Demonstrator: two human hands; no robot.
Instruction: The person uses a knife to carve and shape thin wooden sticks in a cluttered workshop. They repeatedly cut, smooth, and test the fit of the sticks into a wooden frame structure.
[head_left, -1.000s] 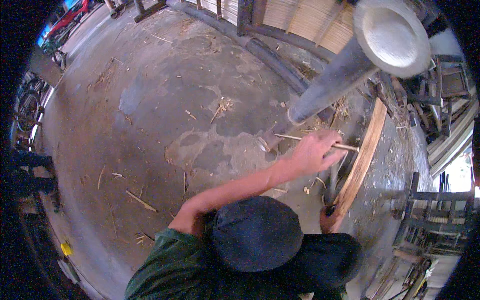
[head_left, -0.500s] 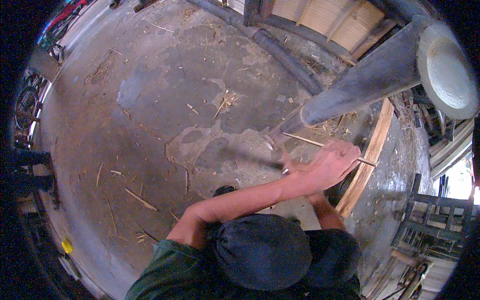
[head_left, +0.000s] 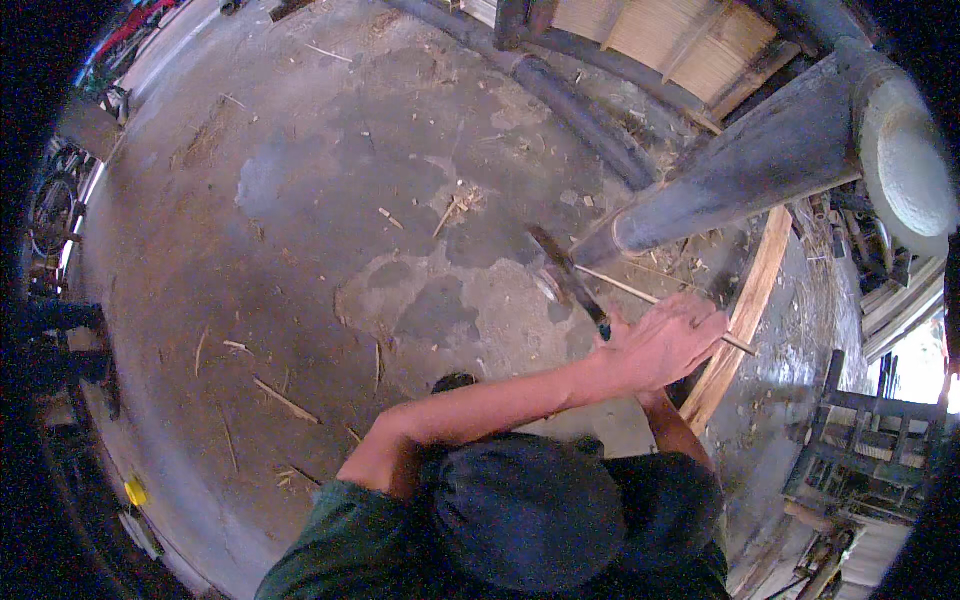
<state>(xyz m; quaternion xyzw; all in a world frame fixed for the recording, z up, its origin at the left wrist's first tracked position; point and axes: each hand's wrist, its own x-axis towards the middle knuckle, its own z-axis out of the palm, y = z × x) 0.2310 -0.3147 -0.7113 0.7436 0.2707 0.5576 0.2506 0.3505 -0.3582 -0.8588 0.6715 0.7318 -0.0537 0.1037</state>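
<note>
Left hand (head_left: 665,345), right of frame centre: the grip is closed around a thin bamboo stick (head_left: 640,295). The stick runs from just below the end of the grey pole, down and to the right through the fingers, and its end shows past the hand at the plank's edge. The left forearm crosses the lower middle of the frame from the bent elbow at lower centre.

Right hand: only the forearm (head_left: 675,430) shows, rising from under the dark clothing toward the left hand. The hand itself is covered by the left hand, so its grip cannot be told. A dark-bladed chopping knife (head_left: 565,275) stands up and to the left from that spot, its handle end meeting the hands; the blade is blurred. Which hand carries it cannot be told for certain.

Surroundings: a wooden plank (head_left: 745,310) lies lengthwise at the right, running from upper right down to the hands, just beside the stick's end. A thick grey pole (head_left: 740,175) slants across the upper right, above the stick. A large pale round object (head_left: 905,165) sits at the far right edge. The concrete floor (head_left: 330,220) fills the left and centre, patched darker in places and strewn with splinters and shavings. Slatted wooden frames (head_left: 850,450) stand at lower right.

The stick is pale, straight, slender and uniform along its visible length.
</note>
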